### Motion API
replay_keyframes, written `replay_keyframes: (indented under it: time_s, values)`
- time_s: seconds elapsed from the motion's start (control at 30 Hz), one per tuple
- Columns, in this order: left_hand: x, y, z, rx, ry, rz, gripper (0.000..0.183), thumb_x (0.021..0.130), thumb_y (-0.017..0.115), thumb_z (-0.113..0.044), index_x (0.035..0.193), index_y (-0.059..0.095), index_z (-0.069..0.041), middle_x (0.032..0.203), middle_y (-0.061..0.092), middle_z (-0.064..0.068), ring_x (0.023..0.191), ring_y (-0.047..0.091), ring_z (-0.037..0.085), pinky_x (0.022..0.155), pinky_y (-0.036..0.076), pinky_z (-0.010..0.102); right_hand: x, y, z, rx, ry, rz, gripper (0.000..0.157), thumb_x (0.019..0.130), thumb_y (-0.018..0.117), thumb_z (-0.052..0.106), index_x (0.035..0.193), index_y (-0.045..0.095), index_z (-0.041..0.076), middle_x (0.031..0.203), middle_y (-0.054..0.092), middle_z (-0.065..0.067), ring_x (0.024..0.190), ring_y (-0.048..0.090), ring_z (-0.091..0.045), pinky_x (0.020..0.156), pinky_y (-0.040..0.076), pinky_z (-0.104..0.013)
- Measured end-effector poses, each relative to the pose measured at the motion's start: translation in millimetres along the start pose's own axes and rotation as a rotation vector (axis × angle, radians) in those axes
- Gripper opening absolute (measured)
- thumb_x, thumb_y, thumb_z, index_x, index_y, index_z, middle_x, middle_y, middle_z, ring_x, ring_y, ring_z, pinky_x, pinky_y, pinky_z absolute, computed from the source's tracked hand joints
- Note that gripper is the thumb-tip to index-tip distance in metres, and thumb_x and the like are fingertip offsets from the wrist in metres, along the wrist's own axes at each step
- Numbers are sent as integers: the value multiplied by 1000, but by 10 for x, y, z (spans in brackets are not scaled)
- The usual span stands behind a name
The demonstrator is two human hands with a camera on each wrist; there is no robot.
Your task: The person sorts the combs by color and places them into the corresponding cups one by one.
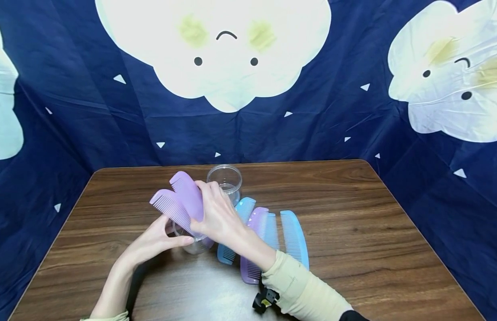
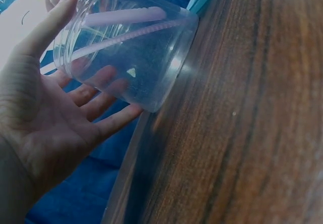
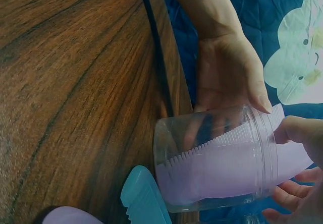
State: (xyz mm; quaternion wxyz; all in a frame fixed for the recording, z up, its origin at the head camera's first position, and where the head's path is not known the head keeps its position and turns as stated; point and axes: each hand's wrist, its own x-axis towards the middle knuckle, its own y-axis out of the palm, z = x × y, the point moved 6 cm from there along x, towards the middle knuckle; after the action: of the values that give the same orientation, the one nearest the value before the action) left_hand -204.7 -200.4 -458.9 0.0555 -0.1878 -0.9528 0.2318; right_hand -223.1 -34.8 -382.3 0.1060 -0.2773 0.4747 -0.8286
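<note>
My left hand (image 1: 156,238) grips a clear plastic jar (image 2: 151,67) near its rim, thumb on one side and fingers round the other. The jar stands on the table, its mouth up. Two purple combs (image 1: 188,191) (image 1: 170,206) rise side by side out of the mouth, and their lower ends show through the wall in the left wrist view. My right hand (image 1: 220,216) holds the upper part of a purple comb between thumb and fingers, right at the rim. Its fingertips are partly hidden behind the comb in the head view.
A second clear jar (image 1: 226,178) stands behind my right hand. Under and beside the right forearm lie blue combs (image 1: 297,238) and a purple comb (image 1: 248,269), several overlapping. The wooden table (image 1: 373,249) ends at a dark blue cloth backdrop (image 1: 184,129) with white clouds.
</note>
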Motion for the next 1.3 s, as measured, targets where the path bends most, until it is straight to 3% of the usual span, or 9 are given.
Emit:
replay_keyframes:
  time_s: [0.4,0.63,0.77,1.13,1.3]
  values:
    - [4,0,-9,2,-5,4,68,93,77,-23,151,41,-17,146,57,7,123,59,5,102,51,30,-37,73,-10,-33,4,80,86,80,83,32,152,41,12,130,55,-5,113,56,-17,98,51,-36]
    - [-5,1,-5,10,-26,7,65,93,77,-25,148,45,-12,141,61,9,121,61,16,96,50,23,-51,66,-22,-23,15,95,88,83,83,37,155,38,14,135,54,-5,120,56,-19,103,51,-39]
    - [-5,1,-10,8,-23,8,64,92,77,-26,147,46,-12,140,62,9,120,61,14,95,50,22,-71,41,-39,-4,14,89,89,84,83,41,155,37,14,135,53,-6,119,57,-19,103,52,-39]
    - [10,7,-31,-4,0,2,63,92,78,-24,145,47,-13,136,64,7,119,62,7,99,52,25,-153,-75,-211,20,11,35,86,86,81,49,154,41,16,136,53,-4,105,60,-17,83,55,-29]
    - [10,8,-29,-12,2,3,62,91,79,-24,143,47,-12,134,64,7,117,63,6,97,52,23,-194,-121,-311,32,48,23,83,87,80,49,154,42,18,139,52,-4,110,60,-18,80,56,-31]
